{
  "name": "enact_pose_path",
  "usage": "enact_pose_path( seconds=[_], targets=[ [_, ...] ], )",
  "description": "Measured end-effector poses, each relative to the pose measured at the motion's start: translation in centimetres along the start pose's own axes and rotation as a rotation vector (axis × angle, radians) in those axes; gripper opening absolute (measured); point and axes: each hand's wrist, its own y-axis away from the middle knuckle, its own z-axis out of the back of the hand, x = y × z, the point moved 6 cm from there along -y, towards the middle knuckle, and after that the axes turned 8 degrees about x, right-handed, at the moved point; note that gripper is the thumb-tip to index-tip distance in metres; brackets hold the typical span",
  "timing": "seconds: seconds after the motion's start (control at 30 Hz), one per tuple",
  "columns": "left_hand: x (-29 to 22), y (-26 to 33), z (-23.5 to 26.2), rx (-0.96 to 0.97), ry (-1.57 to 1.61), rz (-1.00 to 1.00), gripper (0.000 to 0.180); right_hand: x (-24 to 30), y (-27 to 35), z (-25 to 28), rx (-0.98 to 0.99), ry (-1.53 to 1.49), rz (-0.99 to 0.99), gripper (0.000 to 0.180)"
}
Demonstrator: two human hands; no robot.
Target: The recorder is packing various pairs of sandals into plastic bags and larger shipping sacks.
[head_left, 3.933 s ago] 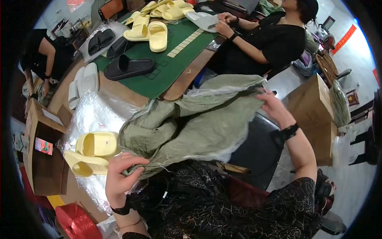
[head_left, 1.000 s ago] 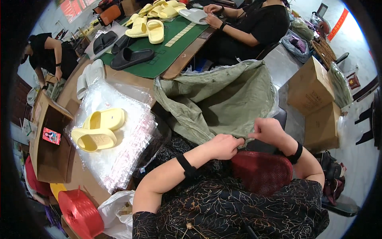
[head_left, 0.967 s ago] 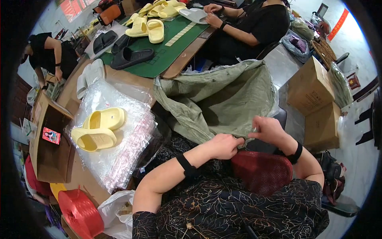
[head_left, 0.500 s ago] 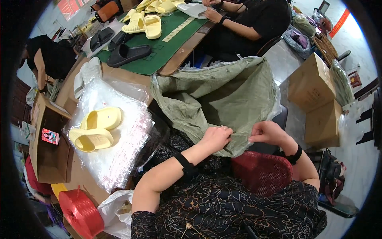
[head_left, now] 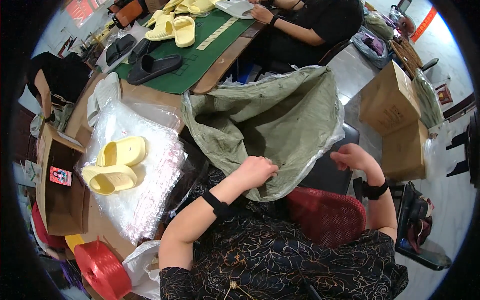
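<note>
A large olive-green woven sack (head_left: 305, 150) with a whitish lining edge gapes wide in front of me. My left hand (head_left: 256, 172) is closed on its near rim, fingers curled over the fabric. Off to the right of the sack, my right hand (head_left: 351, 157) is raised, apart from the rim, with its fingers curled in; I see nothing in them. Left of the sack, a pair of yellow slide sandals (head_left: 114, 169) lies on a stack of clear plastic bags (head_left: 145, 200). The bottom of the sack is in shadow.
Yellow slides (head_left: 184, 31) and a black slide (head_left: 154, 69) lie on a green mat (head_left: 202, 65), where another person (head_left: 320, 25) works. Cardboard boxes (head_left: 392, 100) are stacked at right. A red twine roll (head_left: 102, 270) stands lower left. A red mesh chair back (head_left: 327, 212) is beside me.
My right hand has let go of the sack's rim and moved up and to the right. My left hand keeps its grip, and the near rim now hangs more loosely open.
</note>
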Motion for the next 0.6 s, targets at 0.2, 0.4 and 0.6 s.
enact_pose_path(
  seconds=[0.2,0.4,0.6],
  targets=[
    [-0.9,0.5,0.9,-0.1,-0.066,-0.047,0.017,-0.3,-2.6,-5.9,0.161,-0.716,-0.092,0.058],
    [-1.6,1.3,1.3,-0.081,-0.128,-0.064,0.023,-1.1,-3.5,-6.0,0.186,-1.036,0.155,0.027],
    [-4.6,1.4,4.0,-0.218,0.055,-0.087,0.038,-3.4,-2.8,-6.4,0.306,-1.259,0.265,0.015]
  ],
)
